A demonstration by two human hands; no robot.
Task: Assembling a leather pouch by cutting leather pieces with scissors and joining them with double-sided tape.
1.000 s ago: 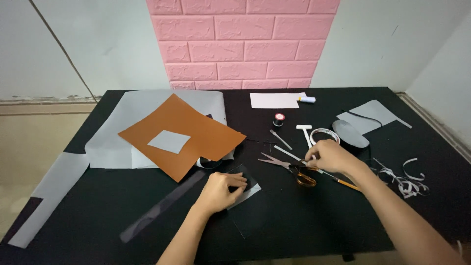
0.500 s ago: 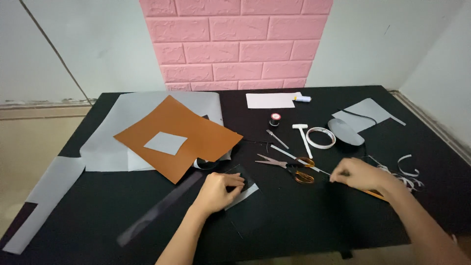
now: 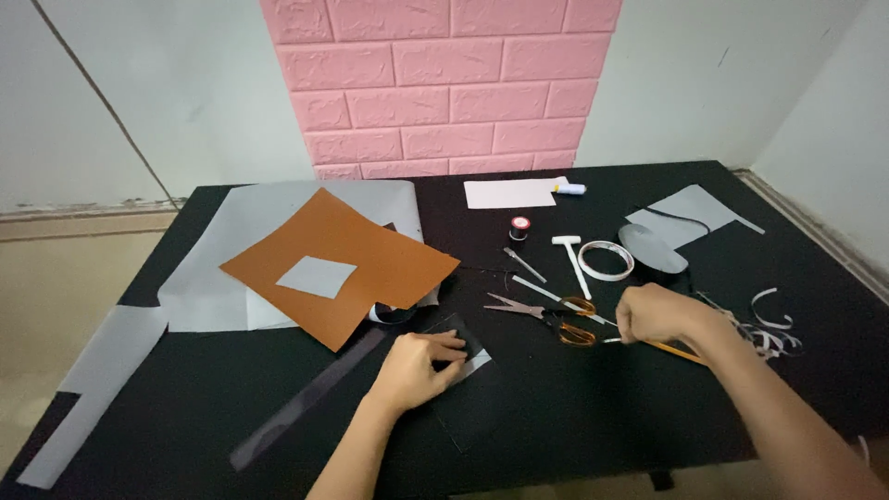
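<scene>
I look down on a black table (image 3: 574, 417) set against a wall with a pink brick-pattern panel (image 3: 444, 83). My left hand (image 3: 417, 366) lies flat, fingers together, pressing down a small piece of black sheet (image 3: 460, 344) near the middle of the table; a sliver of grey paper shows just at its right edge. My right hand (image 3: 653, 313) is curled narrowly around a thin orange pencil-like tool (image 3: 681, 351), whose shaft runs out to the near right from under the fingers. I cannot tell whether its tip touches the table.

Just left of that hand lie orange-handled scissors (image 3: 556, 319), blades apart and pointing left. Farther back sit a roll of white tape (image 3: 604, 260), a small white T-shaped tool (image 3: 572, 257), a small round red-topped pot (image 3: 519, 228) and a white sheet of paper (image 3: 514, 193). To the far left, a brown sheet with a square cut-out (image 3: 338, 268) rests on a large grey sheet (image 3: 231, 250). A long dark ruler (image 3: 310, 398) lies diagonally beside my left wrist. Curled paper offcuts (image 3: 764, 329) lie at the right.

As I judge it, cutting is partly done, since offcuts and shaped pieces lie about; the black piece under my left hand looks unmarked and unfinished.
</scene>
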